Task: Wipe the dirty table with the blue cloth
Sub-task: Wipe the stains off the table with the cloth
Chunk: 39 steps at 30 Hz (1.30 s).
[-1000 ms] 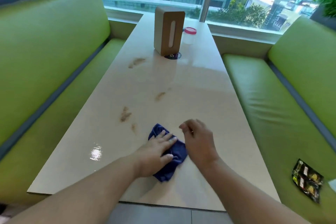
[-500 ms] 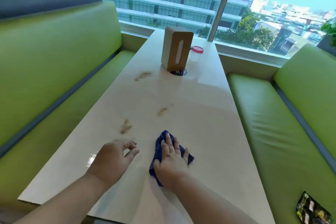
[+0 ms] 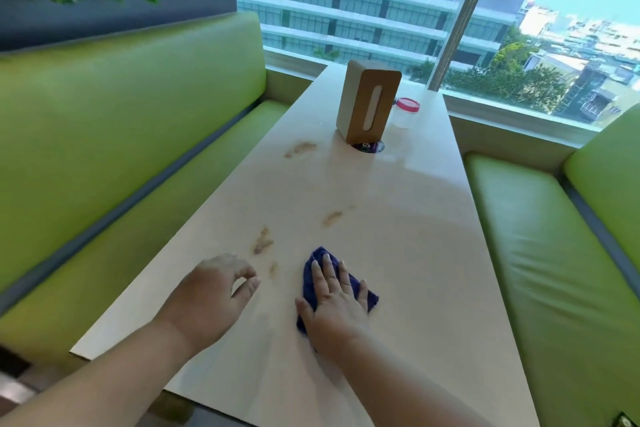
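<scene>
A dark blue cloth lies crumpled on the pale table near its front. My right hand presses flat on the cloth with straight, spread fingers, covering most of it. My left hand hovers just left of it with loosely curled fingers, holding nothing. Brown smears mark the table: one just beyond my left hand, a small one between the hands, one farther up the middle, and one near the far left.
A wooden tissue box stands upright at the far end, with a red-lidded clear jar behind it and a dark round insert at its foot. Green benches flank the table on both sides. A window lies beyond.
My left hand came off the cloth and moved left. My right hand moved onto the cloth and now presses it flat. The view has tilted upward.
</scene>
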Each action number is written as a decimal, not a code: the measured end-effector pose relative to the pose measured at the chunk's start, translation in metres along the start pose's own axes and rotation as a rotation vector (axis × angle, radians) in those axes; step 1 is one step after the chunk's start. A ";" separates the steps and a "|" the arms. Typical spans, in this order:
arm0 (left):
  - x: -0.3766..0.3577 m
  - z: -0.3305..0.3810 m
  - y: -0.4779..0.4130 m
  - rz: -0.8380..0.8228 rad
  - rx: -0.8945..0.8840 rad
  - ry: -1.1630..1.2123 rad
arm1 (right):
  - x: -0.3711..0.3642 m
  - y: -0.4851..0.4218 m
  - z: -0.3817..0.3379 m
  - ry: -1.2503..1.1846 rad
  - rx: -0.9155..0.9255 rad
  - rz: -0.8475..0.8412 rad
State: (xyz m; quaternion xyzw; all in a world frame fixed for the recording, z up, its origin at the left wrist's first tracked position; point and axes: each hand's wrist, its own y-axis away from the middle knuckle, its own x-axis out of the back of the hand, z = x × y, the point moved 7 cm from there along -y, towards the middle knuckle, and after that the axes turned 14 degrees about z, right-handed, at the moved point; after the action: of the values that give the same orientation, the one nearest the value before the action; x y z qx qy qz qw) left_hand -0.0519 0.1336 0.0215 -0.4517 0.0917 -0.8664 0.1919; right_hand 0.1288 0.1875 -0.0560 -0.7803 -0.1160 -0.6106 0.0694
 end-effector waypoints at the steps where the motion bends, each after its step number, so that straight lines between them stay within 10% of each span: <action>1: 0.001 -0.005 0.001 0.001 0.004 -0.015 | -0.001 0.009 -0.001 0.005 0.057 0.004; 20: -0.004 -0.079 0.015 -0.172 0.139 -0.455 | -0.003 -0.022 -0.014 -0.008 0.153 0.037; 39: -0.003 -0.083 0.013 -0.139 0.108 -0.346 | 0.000 -0.008 -0.037 -0.158 0.275 0.012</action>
State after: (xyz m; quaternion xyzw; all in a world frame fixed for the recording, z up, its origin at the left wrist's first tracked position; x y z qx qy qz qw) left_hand -0.1149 0.1215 -0.0328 -0.5882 -0.0208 -0.7907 0.1685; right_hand 0.0918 0.1860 -0.0468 -0.8097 -0.1992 -0.5252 0.1699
